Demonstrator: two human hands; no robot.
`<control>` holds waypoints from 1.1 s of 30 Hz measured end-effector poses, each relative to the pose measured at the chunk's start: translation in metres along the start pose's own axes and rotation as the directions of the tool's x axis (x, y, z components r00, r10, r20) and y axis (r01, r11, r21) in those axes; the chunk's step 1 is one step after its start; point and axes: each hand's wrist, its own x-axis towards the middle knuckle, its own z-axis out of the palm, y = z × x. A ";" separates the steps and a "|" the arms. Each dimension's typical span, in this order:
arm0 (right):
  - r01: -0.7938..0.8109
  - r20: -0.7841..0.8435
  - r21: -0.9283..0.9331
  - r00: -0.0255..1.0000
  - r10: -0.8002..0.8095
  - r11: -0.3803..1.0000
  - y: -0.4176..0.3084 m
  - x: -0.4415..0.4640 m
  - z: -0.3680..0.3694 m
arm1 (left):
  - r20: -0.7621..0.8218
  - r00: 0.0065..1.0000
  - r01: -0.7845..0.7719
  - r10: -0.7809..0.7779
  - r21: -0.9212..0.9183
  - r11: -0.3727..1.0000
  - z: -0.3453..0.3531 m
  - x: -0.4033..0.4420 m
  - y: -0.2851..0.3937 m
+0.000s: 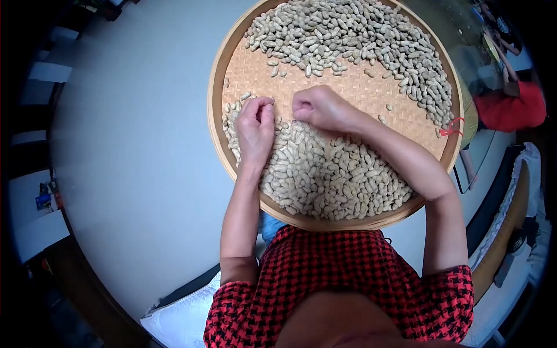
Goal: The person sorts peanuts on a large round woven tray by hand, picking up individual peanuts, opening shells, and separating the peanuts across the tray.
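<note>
A round woven bamboo tray (216, 110) with a wooden rim holds many unshelled peanuts. One heap of peanuts (301, 168) lies along the near side, and a second, greyer-looking heap of peanuts (342, 32) curves round the far and right sides. My left hand (255, 124) is over the left edge of the near heap, thumb and fingers pinched together. Just right of it, my right hand (322, 109) is closed at the heap's upper edge, its fingers curled downward. Whatever either pinch holds is hidden or too small to name.
A few loose peanuts (369, 73) lie on the bare weave between the heaps. A red tie (451, 131) hangs at the tray's right rim. Another person in a red top (513, 107) is at the right. A cushioned seat (507, 214) stands lower right, and pale floor (139, 127) stretches left.
</note>
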 end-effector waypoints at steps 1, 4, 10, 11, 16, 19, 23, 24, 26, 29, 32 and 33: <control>0.031 0.021 -0.127 0.999 -0.029 0.991 -0.003 0.002 0.004 | 0.002 1.000 -0.001 0.001 0.002 1.000 -0.001 -0.001 -0.003; 0.072 0.073 -0.395 0.996 -0.046 0.916 -0.001 0.011 0.018 | -0.021 0.997 0.073 -0.074 -0.019 0.997 -0.002 -0.005 -0.007; 0.065 0.242 -0.563 0.966 0.089 0.824 -0.027 0.018 0.018 | -0.018 0.997 0.078 -0.078 0.000 0.997 0.002 -0.005 -0.005; 0.061 0.233 -0.567 0.968 0.089 0.821 -0.026 0.019 0.016 | -0.016 0.997 0.069 -0.069 -0.003 0.998 0.002 -0.004 -0.004; 0.045 0.183 -0.279 0.983 0.008 0.959 -0.008 0.019 0.009 | -0.039 0.998 0.044 -0.044 0.010 0.999 -0.003 -0.005 -0.003; -0.166 0.209 0.388 0.974 0.089 0.907 -0.003 0.002 -0.005 | -0.026 0.991 0.128 -0.128 -0.016 0.992 -0.007 -0.007 -0.001; -0.260 0.181 0.817 0.963 0.199 0.515 0.019 -0.011 -0.017 | -0.019 0.999 0.049 -0.049 0.024 0.998 -0.003 -0.004 -0.002; -0.289 0.187 0.857 0.946 0.266 0.427 0.014 -0.011 -0.027 | -0.019 1.000 0.018 -0.017 0.052 0.999 -0.001 -0.004 -0.002; -0.309 0.107 0.840 0.900 0.423 0.446 0.006 -0.005 -0.052 | -0.020 1.000 -0.004 0.005 0.037 0.999 0.001 -0.002 -0.002; 0.058 -0.195 0.831 0.962 0.192 0.553 0.013 0.040 -0.132 | -0.032 0.999 -0.039 0.040 0.048 0.998 0.002 -0.003 -0.001; 0.190 -0.418 0.809 0.851 0.317 0.556 0.004 0.071 -0.213 | -0.033 0.998 -0.047 0.049 0.058 0.997 0.002 -0.007 0.002; 0.186 -0.453 0.824 0.783 0.426 0.535 0.008 0.072 -0.228 | -0.025 0.999 -0.024 0.025 0.041 0.999 0.001 -0.007 0.003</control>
